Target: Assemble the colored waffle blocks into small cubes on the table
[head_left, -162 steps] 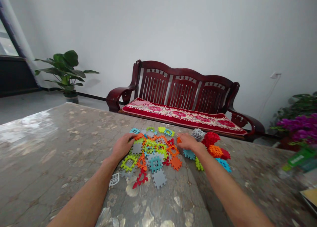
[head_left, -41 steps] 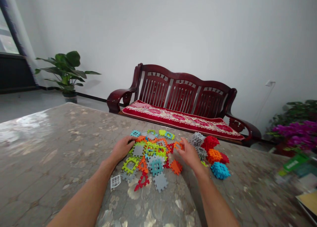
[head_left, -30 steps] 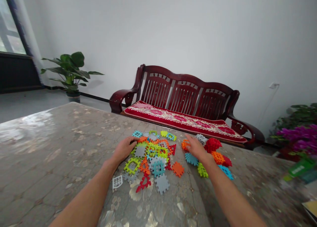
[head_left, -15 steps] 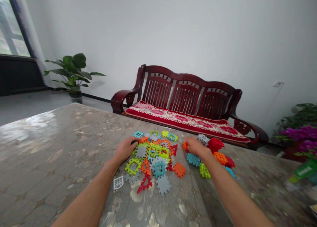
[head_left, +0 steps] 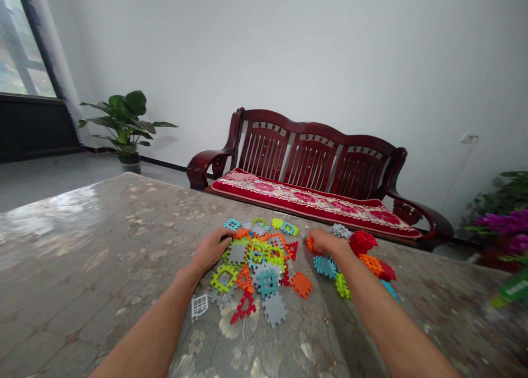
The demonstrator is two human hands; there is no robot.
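Observation:
A heap of flat, toothed plastic tiles (head_left: 259, 257) in green, orange, grey, blue and red lies on the marbled table (head_left: 103, 257). My left hand (head_left: 210, 249) rests on the heap's left edge, its fingers loosely bent over the tiles beside an orange piece (head_left: 241, 234). My right hand (head_left: 326, 241) sits just right of the heap with its fingers closed on a small orange tile (head_left: 310, 244). Behind and beside that hand stand sorted stacks: grey (head_left: 340, 231), red (head_left: 363, 241), orange (head_left: 373, 264), blue (head_left: 324, 266) and green (head_left: 342, 285).
A white grid tile (head_left: 199, 306) lies alone near my left forearm. Beyond the table's far edge stands a dark wooden bench (head_left: 313, 163) with a red cushion. A potted plant (head_left: 126, 119) is at the left, and purple flowers (head_left: 505, 224) at the right.
My right hand took an orange tile from the heap's right side and carried it right, toward the stacks. My left hand stayed on the heap. The view drifted slightly.

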